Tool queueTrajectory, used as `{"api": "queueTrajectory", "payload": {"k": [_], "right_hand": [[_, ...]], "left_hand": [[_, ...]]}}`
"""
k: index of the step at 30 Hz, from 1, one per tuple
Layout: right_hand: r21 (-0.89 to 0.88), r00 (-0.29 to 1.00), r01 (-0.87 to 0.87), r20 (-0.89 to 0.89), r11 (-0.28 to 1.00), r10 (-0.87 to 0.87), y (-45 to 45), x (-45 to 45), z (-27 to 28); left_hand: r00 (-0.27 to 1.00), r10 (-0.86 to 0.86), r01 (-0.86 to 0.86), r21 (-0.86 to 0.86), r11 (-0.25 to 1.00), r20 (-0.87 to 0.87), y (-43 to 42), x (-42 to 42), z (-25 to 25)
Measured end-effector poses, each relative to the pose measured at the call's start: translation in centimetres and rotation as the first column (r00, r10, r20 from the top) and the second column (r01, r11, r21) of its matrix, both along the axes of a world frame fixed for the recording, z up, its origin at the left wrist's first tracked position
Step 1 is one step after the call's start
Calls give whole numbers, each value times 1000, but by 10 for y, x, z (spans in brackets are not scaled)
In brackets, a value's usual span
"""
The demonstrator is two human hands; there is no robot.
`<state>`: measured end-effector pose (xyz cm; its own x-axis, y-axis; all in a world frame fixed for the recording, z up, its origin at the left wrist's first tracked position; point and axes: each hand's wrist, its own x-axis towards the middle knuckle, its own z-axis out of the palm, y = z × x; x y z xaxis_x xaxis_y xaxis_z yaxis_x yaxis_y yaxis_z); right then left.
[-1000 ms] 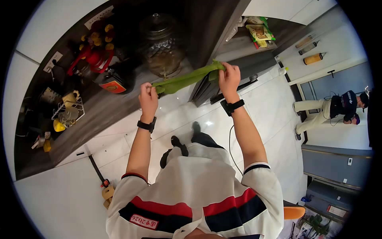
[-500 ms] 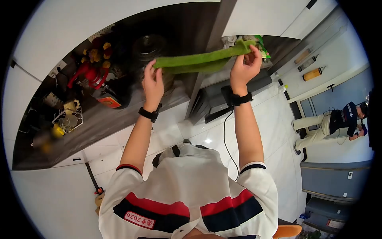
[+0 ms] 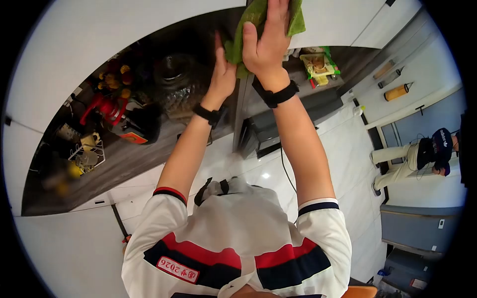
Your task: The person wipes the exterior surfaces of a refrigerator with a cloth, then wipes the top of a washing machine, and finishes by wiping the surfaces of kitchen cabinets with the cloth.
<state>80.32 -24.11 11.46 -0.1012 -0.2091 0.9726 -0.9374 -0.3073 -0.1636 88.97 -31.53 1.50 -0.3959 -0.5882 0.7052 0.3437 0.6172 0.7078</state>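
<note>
A green cloth (image 3: 258, 20) is bunched against the edge of the dark upright panel and the white cabinet front above it. My right hand (image 3: 267, 47) holds it there, fingers stretched upward over the cloth and thumb apart; its fingertips run out of the top of the view. At the cloth's left edge is my left hand (image 3: 222, 77), open with fingers extended. Whether its fingertips touch the cloth or panel I cannot tell, since they are in shadow. Both wrists wear black straps.
Left in the dark niche are a clear glass jar (image 3: 174, 69), a red appliance (image 3: 107, 107), a dark bottle (image 3: 141, 126) and a cup rack (image 3: 89, 154). Right are food packets (image 3: 319, 67) and a black cabinet (image 3: 263, 129). Another person (image 3: 427, 154) stands far right.
Stretched between both hands before, the cloth is now bunched up against the panel. My right hand moved up and left; the left hand moved right, up slightly, and released its end.
</note>
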Motion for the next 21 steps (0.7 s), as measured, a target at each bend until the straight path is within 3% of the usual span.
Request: {"api": "queueTrajectory", "payload": {"k": [7,10,12,14,21], "right_hand": [[-93,988,145,-46,985,-150,-13,11,-46],[-59,989,147,31,987,-145,-16,20,-82],[-8,981,183,65,983,-182,-17,28,-104],[97,971,231,43,968,-236,-15,29,-132],[174,965,75,237,982,-116,-1,40,-200]], "left_hand": [[988,-27,35,-50,998,150,-7,-7,-28],[961,-59,49,46,998,269,-15,-4,-74],[980,-76,81,-22,996,183,-15,-6,-94],[955,-35,73,-119,990,294,-14,-3,-114],[886,-163,165,33,986,435,-3,11,-216]]}}
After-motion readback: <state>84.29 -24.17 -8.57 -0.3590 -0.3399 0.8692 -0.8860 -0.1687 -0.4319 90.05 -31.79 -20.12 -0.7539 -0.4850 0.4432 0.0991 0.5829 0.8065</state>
